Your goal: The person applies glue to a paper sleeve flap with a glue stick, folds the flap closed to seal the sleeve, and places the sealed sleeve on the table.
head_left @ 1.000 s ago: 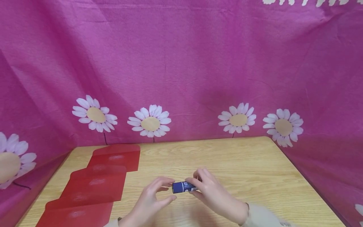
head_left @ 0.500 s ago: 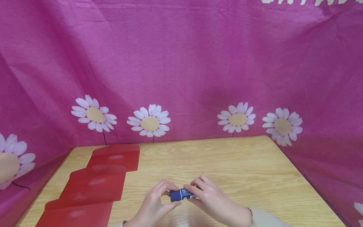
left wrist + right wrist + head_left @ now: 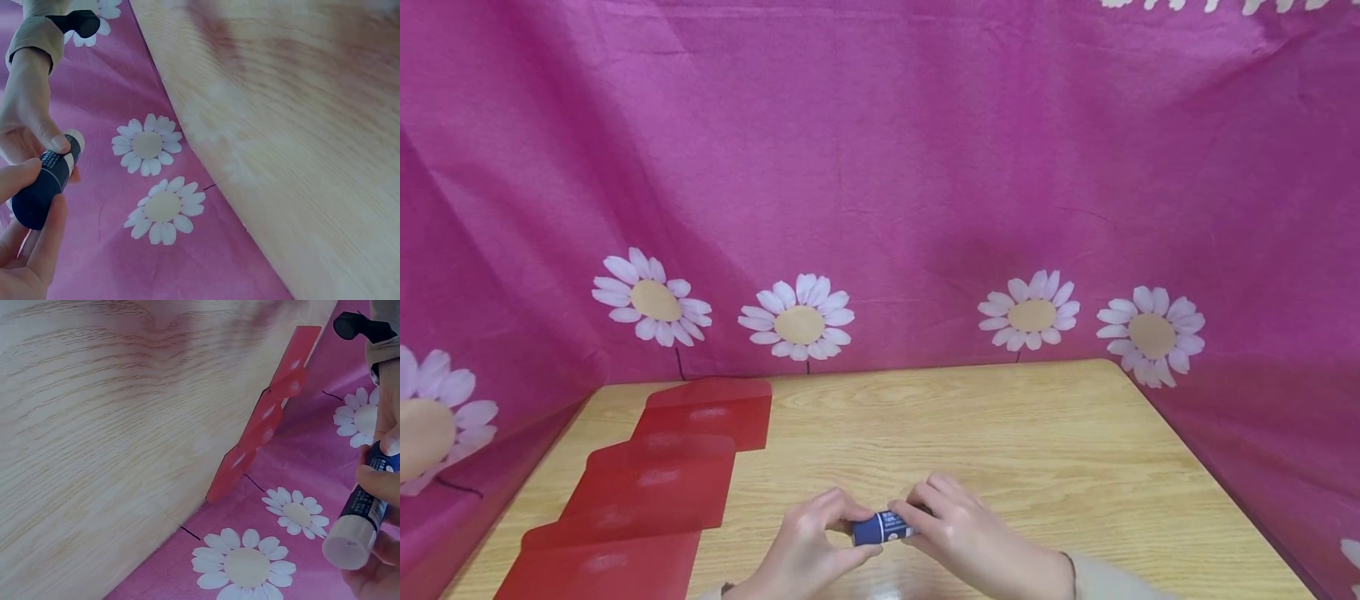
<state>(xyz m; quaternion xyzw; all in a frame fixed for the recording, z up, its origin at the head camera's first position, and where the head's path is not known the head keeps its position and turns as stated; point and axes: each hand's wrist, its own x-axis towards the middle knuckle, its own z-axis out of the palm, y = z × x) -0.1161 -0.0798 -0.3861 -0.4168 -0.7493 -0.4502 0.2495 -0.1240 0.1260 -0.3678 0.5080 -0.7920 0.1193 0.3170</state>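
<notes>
Three red envelopes (image 3: 655,492) on the wooden surface (image 3: 1037,433), stepped from near the far left corner down along the left edge. Next rightward, left hand (image 3: 808,542), pinching the blue end of a tube (image 3: 883,527), held above the surface, roughly midway between left and right edges, well apart from the far edge. Then right hand (image 3: 962,533), gripping the tube's other half. Visible from both wrists, hidden from the head: a pale end (image 3: 349,540). Changed from a second ago: from left fingers just beside the tube to a pinch on it.
</notes>
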